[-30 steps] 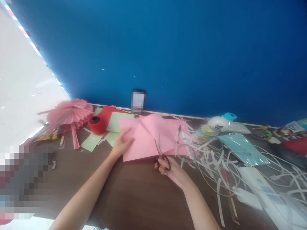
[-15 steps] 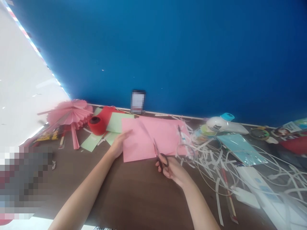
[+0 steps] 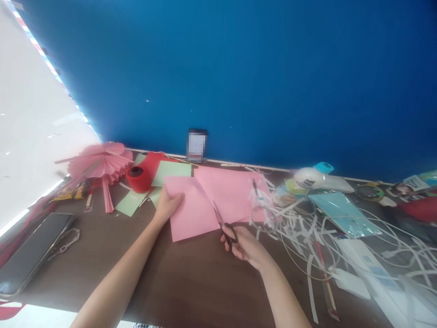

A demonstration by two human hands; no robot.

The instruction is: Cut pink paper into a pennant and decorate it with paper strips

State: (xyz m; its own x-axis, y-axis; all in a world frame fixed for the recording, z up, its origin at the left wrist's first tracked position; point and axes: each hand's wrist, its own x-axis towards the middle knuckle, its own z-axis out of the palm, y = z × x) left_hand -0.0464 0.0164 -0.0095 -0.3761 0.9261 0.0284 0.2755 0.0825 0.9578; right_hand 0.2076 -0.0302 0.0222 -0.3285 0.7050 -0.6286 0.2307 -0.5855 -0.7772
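My left hand grips the left edge of a pink paper sheet, with the thumb on top and the other fingers out of sight beneath. My right hand has its fingers through the dark handles of a pair of scissors. The blades point up and away, lying at the right edge of the held sheet. Behind and to the right, more pink paper lies flat on the brown table.
Left stand a pleated pink paper fan, a red roll, green paper and a phone. White paper strips and cables tangle at right, near a blue packet and a white bottle. A blue wall rises behind.
The held pink sheet has shifted left and toward me and turned slightly. My left thumb now lies further over it. The scissors remain in my right hand, close to where they were.
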